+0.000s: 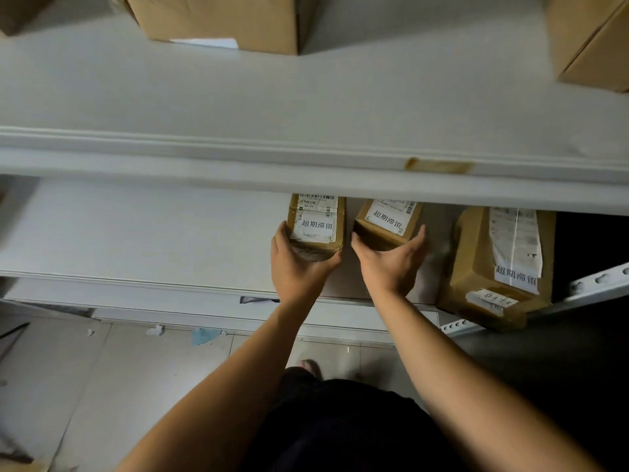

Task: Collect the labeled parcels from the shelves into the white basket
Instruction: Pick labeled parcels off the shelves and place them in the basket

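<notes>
White labels (pixel 317 225) read "超期滞留" on ctr-left parcel (pixel 315 249), ctr parcel (pixel 372 236) & right parcel (pixel 471 264); latter's small sticker (pixel 492 298) had digits, unclear.

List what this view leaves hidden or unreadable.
Head view:
White basket: out of frame.
Left parcel and middle parcel, far ends: behind the upper shelf edge.
Label small print: too small.
Right hand contact with the middle parcel: hidden by the hand itself.
Top boxes: cut by the upper edge.

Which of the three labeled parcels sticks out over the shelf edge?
The largest parcel, far right; its near corner hangs past the lower shelf.
</notes>
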